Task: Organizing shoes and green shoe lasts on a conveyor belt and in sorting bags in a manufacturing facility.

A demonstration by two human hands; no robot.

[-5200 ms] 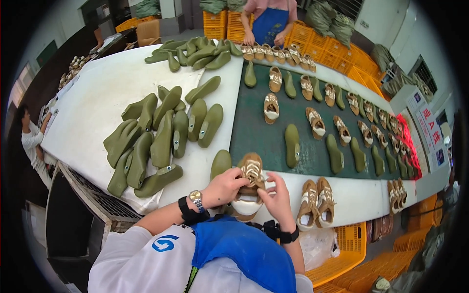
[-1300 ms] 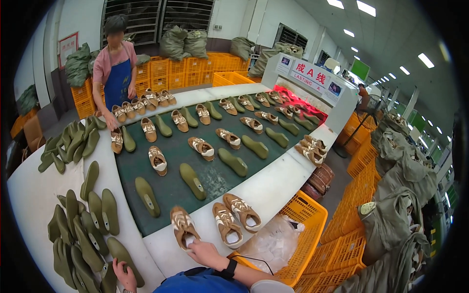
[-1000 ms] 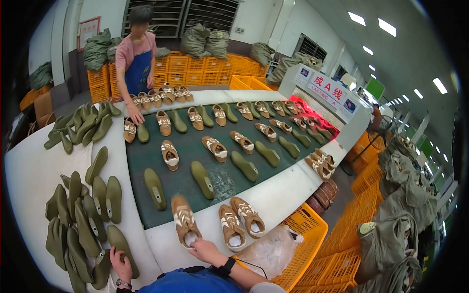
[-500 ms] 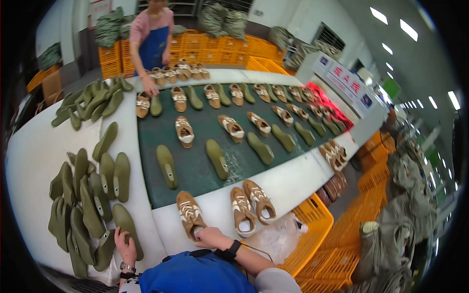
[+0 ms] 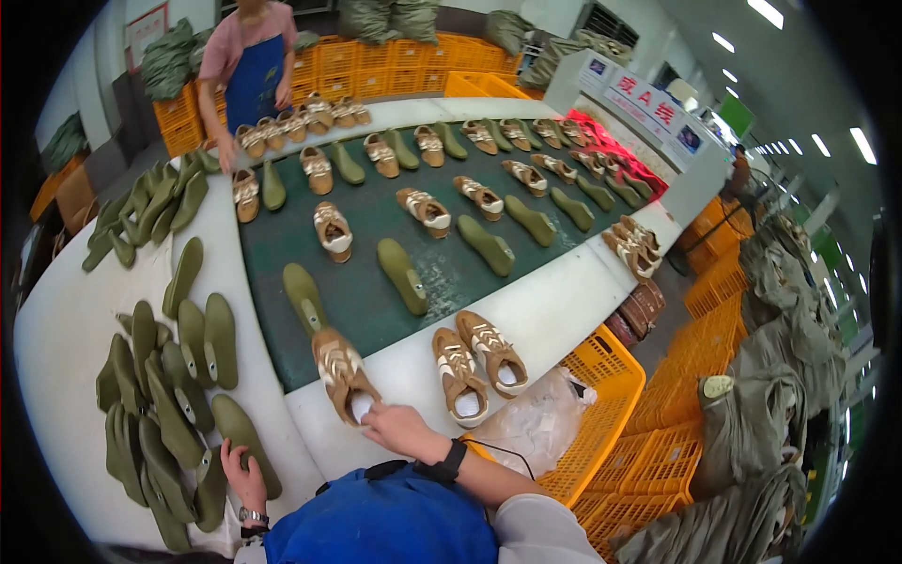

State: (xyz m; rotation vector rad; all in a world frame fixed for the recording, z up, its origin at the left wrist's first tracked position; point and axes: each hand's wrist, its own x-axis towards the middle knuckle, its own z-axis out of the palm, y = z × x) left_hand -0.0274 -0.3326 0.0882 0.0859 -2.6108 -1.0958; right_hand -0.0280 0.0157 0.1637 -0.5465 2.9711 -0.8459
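Observation:
My right hand (image 5: 406,432) pinches the heel of a brown sneaker (image 5: 340,368) with white stripes and laces. The sneaker's toe reaches over the edge of the green belt (image 5: 362,343), beside the end of an olive shoe last (image 5: 303,293). On the left, the fingers of my left hand (image 5: 246,481) curl round the lower part of another olive last (image 5: 246,440), at the edge of a pile of lasts (image 5: 155,404). Two more brown sneakers (image 5: 458,371) stand on the white ledge to the right of my right hand.
Rows of sneakers and lasts lie along the belt. Across it, a co-worker (image 5: 254,70) in a blue apron reaches to a sneaker (image 5: 246,195). An orange crate (image 5: 611,395) with a clear plastic bag (image 5: 540,423) stands at my right. More lasts (image 5: 150,207) lie far left.
My right hand has moved the sneaker forward and left, from the white ledge to partly over the belt. My left hand stays at the same last. The whole view has shifted slightly.

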